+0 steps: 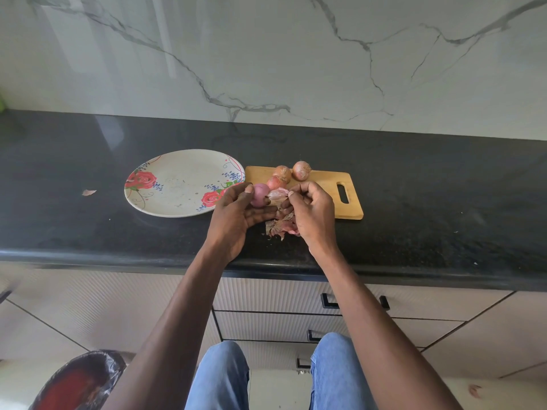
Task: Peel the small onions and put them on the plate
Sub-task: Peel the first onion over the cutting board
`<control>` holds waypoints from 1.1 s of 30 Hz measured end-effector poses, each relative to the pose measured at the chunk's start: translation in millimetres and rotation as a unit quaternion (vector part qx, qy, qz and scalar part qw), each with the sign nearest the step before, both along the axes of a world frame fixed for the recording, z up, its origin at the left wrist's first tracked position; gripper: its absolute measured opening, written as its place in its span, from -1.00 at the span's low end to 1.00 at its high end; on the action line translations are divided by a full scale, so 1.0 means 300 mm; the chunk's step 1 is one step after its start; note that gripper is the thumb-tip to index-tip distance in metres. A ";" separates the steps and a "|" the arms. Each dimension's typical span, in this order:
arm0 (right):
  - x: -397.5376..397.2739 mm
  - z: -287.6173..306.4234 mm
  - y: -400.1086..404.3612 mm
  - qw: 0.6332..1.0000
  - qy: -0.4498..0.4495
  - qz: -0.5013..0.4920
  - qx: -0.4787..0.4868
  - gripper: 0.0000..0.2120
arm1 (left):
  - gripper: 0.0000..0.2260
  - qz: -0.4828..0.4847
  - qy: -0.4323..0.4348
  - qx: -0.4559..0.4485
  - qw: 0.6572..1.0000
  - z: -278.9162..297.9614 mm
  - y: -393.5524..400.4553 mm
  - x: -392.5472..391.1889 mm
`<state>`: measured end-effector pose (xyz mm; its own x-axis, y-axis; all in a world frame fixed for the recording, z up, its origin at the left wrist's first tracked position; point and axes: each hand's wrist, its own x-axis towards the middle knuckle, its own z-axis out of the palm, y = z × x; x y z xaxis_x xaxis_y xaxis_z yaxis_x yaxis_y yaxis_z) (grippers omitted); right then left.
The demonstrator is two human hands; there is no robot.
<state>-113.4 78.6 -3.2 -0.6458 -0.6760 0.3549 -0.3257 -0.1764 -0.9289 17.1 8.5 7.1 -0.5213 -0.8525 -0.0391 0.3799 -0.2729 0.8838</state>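
My left hand (236, 214) grips a peeled pink onion (260, 194) just above the counter, beside the plate's right rim. My right hand (310, 211) pinches a pale strip of onion skin (278, 194) still joined to that onion. Three unpeeled brown onions (282, 173) lie on the wooden cutting board (325, 184) behind my hands. The floral plate (171, 184) to the left holds no onions. A heap of loose peels (281, 226) lies on the counter between my hands.
The black stone counter (414, 202) runs along a marble wall. One stray peel (88, 192) lies left of the plate. A bin lined with a black bag (80, 380) stands on the floor at lower left. Drawers with black handles (328, 303) sit below the counter.
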 end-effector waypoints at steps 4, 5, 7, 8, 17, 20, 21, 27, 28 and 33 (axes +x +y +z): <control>0.002 0.014 0.001 0.999 -0.026 0.030 -0.014 -0.88 | -0.77 -0.004 0.013 0.004 1.000 -0.002 -0.006 0.003; 0.003 0.015 0.001 0.998 -0.033 0.047 -0.012 -0.81 | -0.79 -0.007 0.013 0.003 1.000 -0.002 -0.006 0.002; 0.000 0.007 -0.003 0.998 -0.023 0.065 0.001 -0.68 | -0.86 -0.015 0.012 0.002 1.000 -0.001 -0.007 0.002; -0.001 0.002 -0.004 0.998 -0.007 0.061 0.007 -0.67 | -0.87 -0.019 0.009 0.001 1.000 -0.002 -0.008 0.002; -0.001 -0.007 0.002 0.998 0.022 0.056 0.005 -0.85 | -0.69 -0.034 0.045 0.005 0.998 -0.003 0.001 0.008; -0.001 -0.002 0.005 0.999 0.015 0.050 -0.005 -0.86 | -0.75 -0.037 0.059 0.012 0.997 -0.005 -0.003 0.011; -0.001 -0.002 0.004 0.999 0.014 0.043 -0.006 -0.86 | -0.76 -0.038 0.064 0.016 0.997 -0.006 -0.006 0.013; -0.004 -0.001 -0.002 1.000 0.026 0.006 -0.017 -0.85 | -0.79 -0.036 0.052 0.040 0.997 -0.021 -0.021 0.012; -0.004 0.000 -0.001 0.999 0.025 -0.005 -0.018 -0.85 | -0.79 -0.034 0.051 0.044 0.997 -0.023 -0.024 0.011; -0.014 -0.013 -0.007 0.998 0.056 -0.040 -0.007 -0.87 | -0.76 -0.020 0.068 0.081 0.994 -0.024 -0.039 0.009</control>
